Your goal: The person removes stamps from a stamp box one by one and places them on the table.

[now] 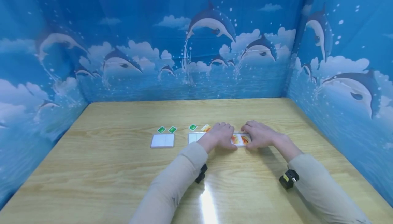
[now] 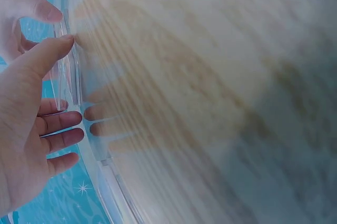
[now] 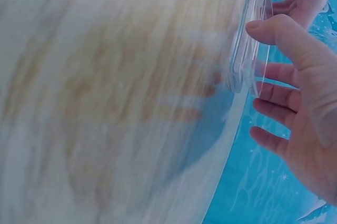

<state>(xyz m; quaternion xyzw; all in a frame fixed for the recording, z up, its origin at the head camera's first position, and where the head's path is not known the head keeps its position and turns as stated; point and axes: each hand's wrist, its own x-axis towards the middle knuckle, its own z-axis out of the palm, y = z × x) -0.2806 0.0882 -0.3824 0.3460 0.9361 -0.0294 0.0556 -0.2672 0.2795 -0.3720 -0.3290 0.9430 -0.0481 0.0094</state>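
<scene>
**Held both ends**

Head: I see left hand and right hand flanking the orange-pictured case on the worktop. Left wrist: that grip pinches one end. Right wrist: that grip pinches the other.

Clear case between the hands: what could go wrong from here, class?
The clear cover appears slightly apart from the clear case, so it might settle crookedly. A jolt could shift the paired orange cards. The left hand could also brush the loose orange card beside it.
</scene>
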